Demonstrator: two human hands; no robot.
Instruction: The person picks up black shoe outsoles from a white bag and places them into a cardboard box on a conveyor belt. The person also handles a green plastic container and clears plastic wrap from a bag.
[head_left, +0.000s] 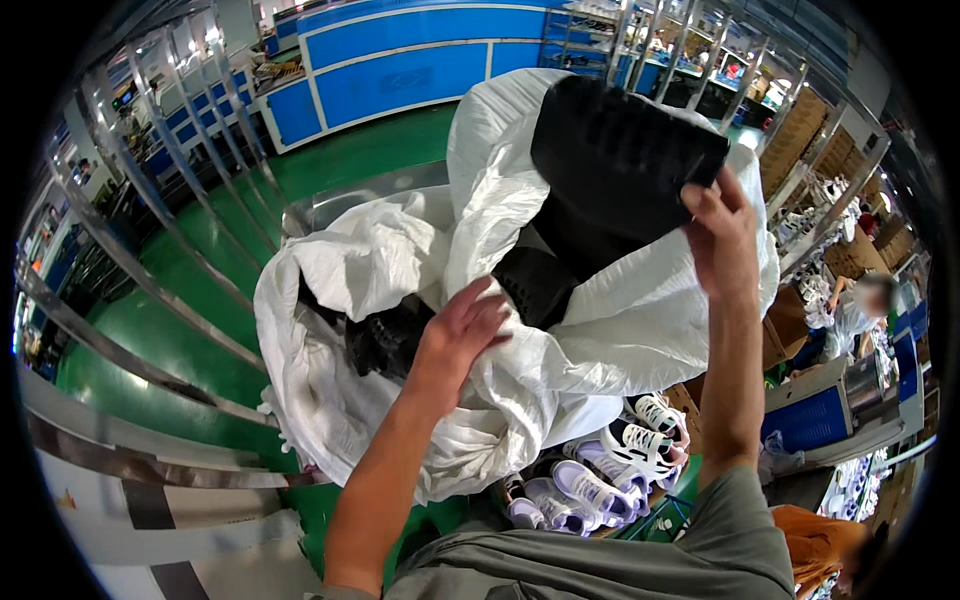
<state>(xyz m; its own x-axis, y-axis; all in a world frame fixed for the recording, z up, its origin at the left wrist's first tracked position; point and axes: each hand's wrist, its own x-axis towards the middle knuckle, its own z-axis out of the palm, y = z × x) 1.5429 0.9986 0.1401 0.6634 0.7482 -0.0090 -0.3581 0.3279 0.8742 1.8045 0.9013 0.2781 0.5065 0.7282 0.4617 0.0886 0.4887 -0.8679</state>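
filling the middle of the view, a big white woven sack (560, 330) lies open with black shoe soles (385, 340) inside. above the sack's mouth the right hand (722, 235) grips the edge of a black shoe sole (620, 150), raised clear of the sack. the left hand (462, 335) rests open-fingered on the sack's fabric beside its mouth. below the sack, white sneakers (600, 480) lie heaped.
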